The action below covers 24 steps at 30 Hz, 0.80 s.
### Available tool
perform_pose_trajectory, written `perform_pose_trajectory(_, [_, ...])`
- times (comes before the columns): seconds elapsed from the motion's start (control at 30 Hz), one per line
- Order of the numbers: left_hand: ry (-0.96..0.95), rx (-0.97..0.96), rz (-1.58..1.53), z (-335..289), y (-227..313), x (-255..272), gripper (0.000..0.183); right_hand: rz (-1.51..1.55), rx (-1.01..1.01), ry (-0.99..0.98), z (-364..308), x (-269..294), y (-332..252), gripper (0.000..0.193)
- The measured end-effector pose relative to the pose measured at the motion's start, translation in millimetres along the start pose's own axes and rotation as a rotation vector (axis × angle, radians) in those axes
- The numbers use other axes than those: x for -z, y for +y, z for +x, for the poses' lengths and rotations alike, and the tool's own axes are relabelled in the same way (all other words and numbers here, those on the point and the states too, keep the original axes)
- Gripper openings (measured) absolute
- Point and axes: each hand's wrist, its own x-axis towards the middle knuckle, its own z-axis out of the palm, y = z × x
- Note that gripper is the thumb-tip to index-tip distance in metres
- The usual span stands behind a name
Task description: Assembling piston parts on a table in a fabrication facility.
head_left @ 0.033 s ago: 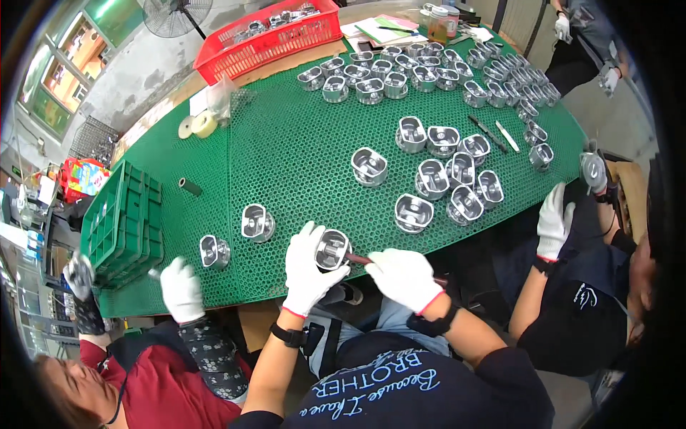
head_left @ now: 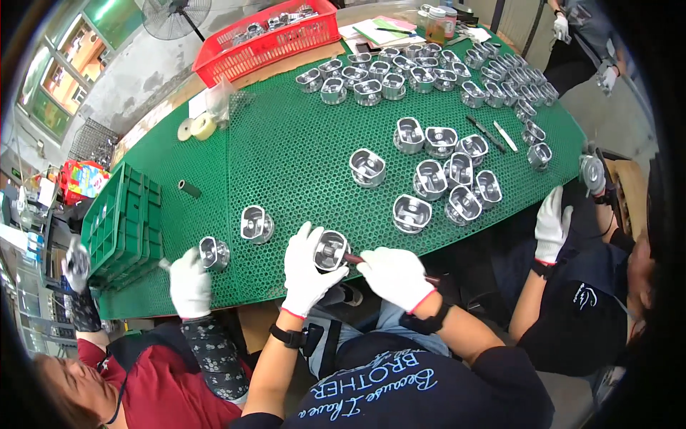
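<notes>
While the left hand (head_left: 300, 275) holds a metal piston (head_left: 330, 252) at the counter's (head_left: 300, 157) near edge, a dark red rod (head_left: 353, 259) reaches it from the right hand (head_left: 396, 277).
Left to right: printed red bag (head_left: 84, 179), green crates (head_left: 125, 218), left fingers curled around the piston, right fingers closed on the rod, light-blue lettering (head_left: 384, 377) across a dark shirt (head_left: 471, 390).

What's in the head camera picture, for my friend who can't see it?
A white-gloved left hand holds a shiny metal piston; the right hand grips a reddish-brown rod with its end at that piston. More pistons sit on the green table, near a red basket.
</notes>
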Motion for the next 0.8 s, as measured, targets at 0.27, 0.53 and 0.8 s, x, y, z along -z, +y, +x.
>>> perform_pose_trajectory(0.27, [0.056,-0.071,0.036,-5.6,-7.6,-4.5,0.091,0.117,-0.021,-0.041,-29.1,8.7,32.2,0.030])
perform_pose_trajectory(0.53, [0.011,0.018,0.060,-3.5,-1.4,2.3,0.088,0.499,-0.402,0.127,-73.7,49.8,50.5,0.027])
perform_pose_trajectory(0.8, [0.065,0.044,-0.019,-18.5,1.7,20.6,0.078,0.139,-0.156,0.525,15.6,25.4,94.5,0.030])
